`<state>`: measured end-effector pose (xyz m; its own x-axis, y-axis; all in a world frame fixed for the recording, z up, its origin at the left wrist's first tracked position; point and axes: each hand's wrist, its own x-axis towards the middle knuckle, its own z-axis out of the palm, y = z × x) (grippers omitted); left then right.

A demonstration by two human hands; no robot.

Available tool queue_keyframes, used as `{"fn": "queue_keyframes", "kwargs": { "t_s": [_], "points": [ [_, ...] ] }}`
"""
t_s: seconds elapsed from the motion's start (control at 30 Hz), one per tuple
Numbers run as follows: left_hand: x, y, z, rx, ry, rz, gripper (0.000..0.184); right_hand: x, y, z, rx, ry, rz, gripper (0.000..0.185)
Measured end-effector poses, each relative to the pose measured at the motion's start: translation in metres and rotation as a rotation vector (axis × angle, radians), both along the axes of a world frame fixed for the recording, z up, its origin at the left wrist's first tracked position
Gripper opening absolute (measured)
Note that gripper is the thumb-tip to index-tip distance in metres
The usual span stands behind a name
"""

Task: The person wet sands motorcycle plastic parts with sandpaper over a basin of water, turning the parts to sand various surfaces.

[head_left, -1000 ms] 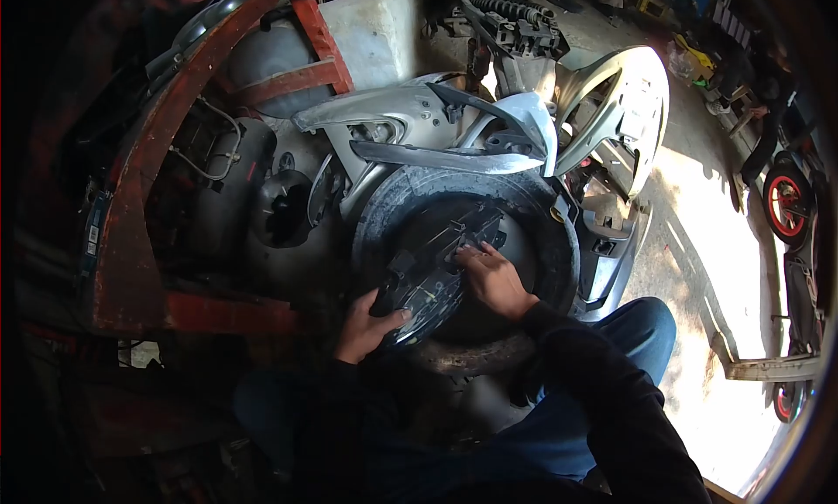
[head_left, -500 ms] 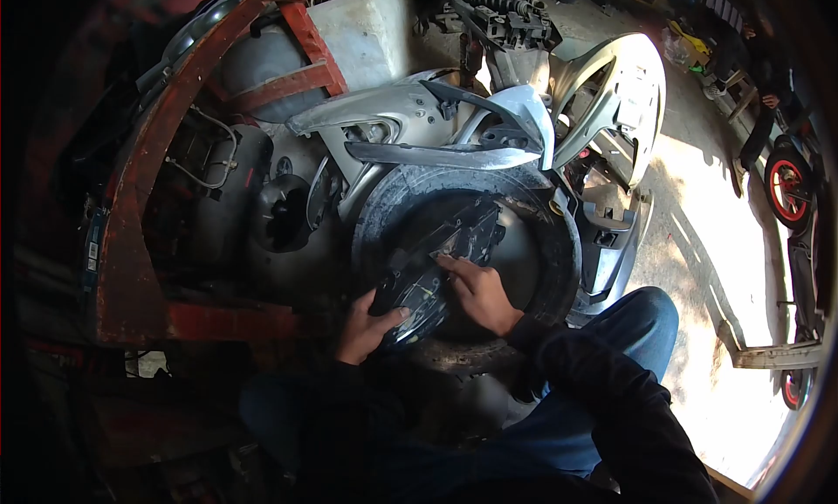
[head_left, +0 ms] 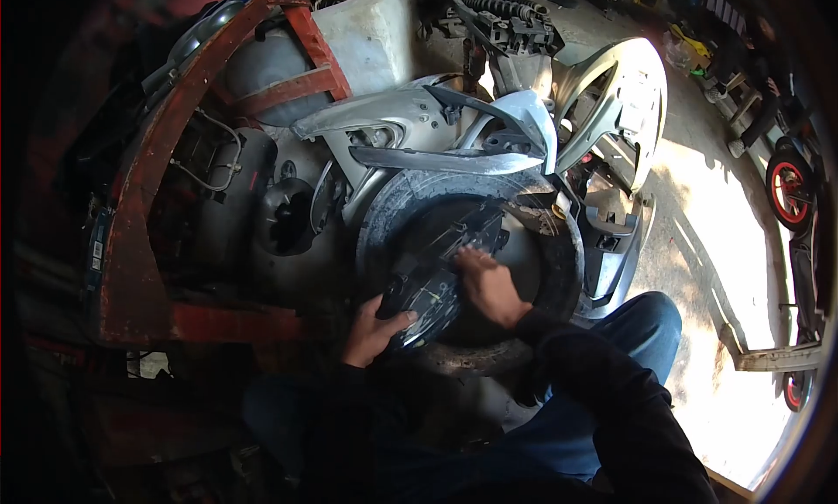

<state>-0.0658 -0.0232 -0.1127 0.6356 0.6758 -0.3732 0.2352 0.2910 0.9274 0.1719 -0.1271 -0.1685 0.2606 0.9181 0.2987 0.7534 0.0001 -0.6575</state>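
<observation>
A long black plastic part (head_left: 429,290) with scuffed, glossy areas lies tilted over the opening of a dusty tyre (head_left: 393,209). My left hand (head_left: 373,333) grips its lower left end, the thumb on top and the fingers underneath. Against the part's upper right side is my right hand (head_left: 491,288), its fingers curled together and slightly blurred; whether they hold anything small is hidden. Grey body panels (head_left: 454,159) rest across the tyre's far edge.
A red metal frame (head_left: 131,242) stands at the left beside a grey tank. A cream panel (head_left: 650,94) leans behind the tyre. Far right are a red-rimmed wheel (head_left: 789,192), a wooden piece (head_left: 777,358) and another person's legs (head_left: 758,120).
My right hand slid down the black part toward the lower left, then back up to the right. My left hand keeps its hold on the part.
</observation>
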Motion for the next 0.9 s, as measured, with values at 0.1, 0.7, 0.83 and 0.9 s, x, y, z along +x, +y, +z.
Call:
{"fn": "queue_keyframes", "kwargs": {
  "t_s": [0.1,0.7,0.83,0.9],
  "points": [
    [0.0,-0.001,0.003,-0.015,0.002,0.019,0.045,-0.021,0.002,0.036,-0.037,0.339,0.004,0.031],
    [-0.005,0.006,-0.006,-0.08,0.019,0.015,0.053,0.015,0.02,0.012,-0.006,0.043,0.1,0.037],
    [-0.002,0.003,0.005,-0.108,0.001,0.029,0.053,-0.015,0.017,0.02,-0.051,0.283,0.055,0.037],
    [-0.004,0.001,-0.003,-0.076,0.021,0.031,0.053,0.004,0.015,0.018,-0.056,0.163,0.134,0.038]
  ]
}}
